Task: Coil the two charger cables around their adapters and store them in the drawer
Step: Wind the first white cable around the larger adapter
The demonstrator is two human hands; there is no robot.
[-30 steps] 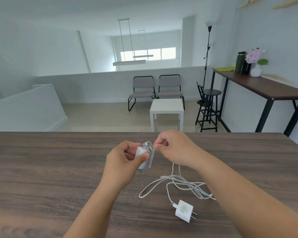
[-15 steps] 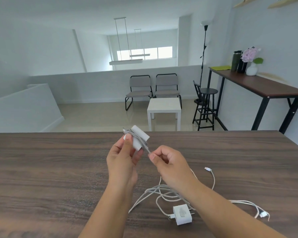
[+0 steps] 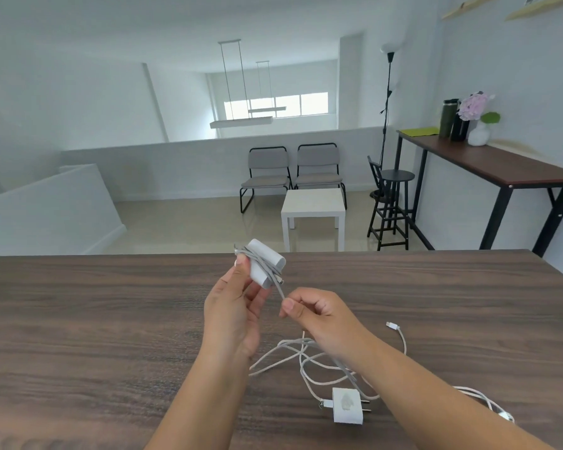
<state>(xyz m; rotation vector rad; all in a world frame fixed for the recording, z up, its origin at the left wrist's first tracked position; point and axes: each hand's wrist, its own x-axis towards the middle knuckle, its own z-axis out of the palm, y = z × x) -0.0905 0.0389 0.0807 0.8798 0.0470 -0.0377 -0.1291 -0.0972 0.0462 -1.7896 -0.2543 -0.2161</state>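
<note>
My left hand holds a white adapter up above the dark wooden table, with grey cable wound around its body. My right hand pinches the loose stretch of that cable just below the adapter. A second white adapter, prongs pointing right, lies flat on the table near me. Its white cable sprawls in loose loops under my right forearm, and one connector end rests to the right. No drawer is in view.
More cable and a connector trail off near the table's right edge. Beyond the table stand a white side table, two grey chairs, a black stool and a long desk with bottles and a flower vase.
My left hand raised and tilted the wrapped adapter upward. My right hand came down off the adapter and now pinches the cable below it. The view shifted, showing more cable at right.
</note>
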